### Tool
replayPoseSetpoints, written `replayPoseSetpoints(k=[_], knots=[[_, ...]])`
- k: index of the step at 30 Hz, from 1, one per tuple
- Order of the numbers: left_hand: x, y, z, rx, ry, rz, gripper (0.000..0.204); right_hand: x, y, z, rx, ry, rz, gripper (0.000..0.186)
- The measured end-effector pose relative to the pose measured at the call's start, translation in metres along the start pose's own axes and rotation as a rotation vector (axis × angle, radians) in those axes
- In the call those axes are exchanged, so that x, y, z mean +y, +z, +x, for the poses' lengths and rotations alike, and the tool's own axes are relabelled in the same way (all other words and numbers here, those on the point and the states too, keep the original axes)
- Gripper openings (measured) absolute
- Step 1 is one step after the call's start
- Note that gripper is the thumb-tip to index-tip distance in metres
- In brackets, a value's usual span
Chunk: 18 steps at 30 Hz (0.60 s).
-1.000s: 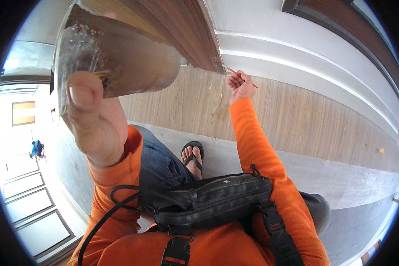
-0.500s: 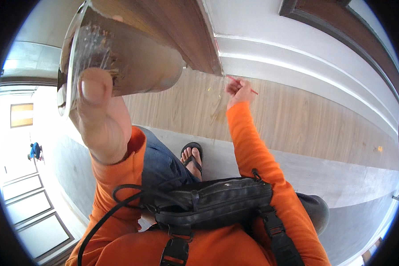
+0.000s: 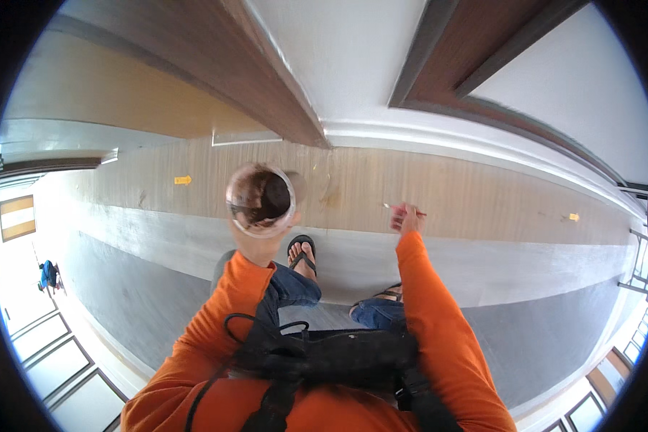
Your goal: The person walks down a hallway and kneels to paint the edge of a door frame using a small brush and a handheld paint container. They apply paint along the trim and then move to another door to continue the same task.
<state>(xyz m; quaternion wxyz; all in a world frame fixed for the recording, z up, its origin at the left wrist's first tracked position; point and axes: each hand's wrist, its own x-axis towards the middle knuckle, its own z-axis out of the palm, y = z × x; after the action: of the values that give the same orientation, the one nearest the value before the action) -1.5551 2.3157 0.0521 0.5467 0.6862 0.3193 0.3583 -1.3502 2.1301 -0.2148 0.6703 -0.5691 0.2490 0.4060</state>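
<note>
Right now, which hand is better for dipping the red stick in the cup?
Probably the right hand: it holds the red stick, pale tip pointing left. The left hand is busy holding the cup.

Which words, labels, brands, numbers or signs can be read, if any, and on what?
No words or numbers are readable.
Yellow arrow-shaped floor marker, left: any print too small to read.
Smaller yellow floor marker, right: too small.
Cup in the left hand: blurred, no lettering discernible.
Black bag: blurred.
</note>
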Motion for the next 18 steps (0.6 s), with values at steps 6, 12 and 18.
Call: replayPoseSetpoints(k=[6,12,18], knots=[[0.06,0.003,-0.03,0.05,-0.075,0.127,0.075,-0.065,-0.15,-0.129,0.202,-0.054,-0.286,0.023],[0.204,-0.041,-0.048,0.018,-0.17,-0.07,0.073,-0.052,-0.267,-0.368,0.687,-0.03,-0.06,0.011],[0.304,-0.131,-0.061,0.039,0.097,0.235,0.073,-0.021,-0.269,-0.578,0.626,0.059,-0.395,0.013]])
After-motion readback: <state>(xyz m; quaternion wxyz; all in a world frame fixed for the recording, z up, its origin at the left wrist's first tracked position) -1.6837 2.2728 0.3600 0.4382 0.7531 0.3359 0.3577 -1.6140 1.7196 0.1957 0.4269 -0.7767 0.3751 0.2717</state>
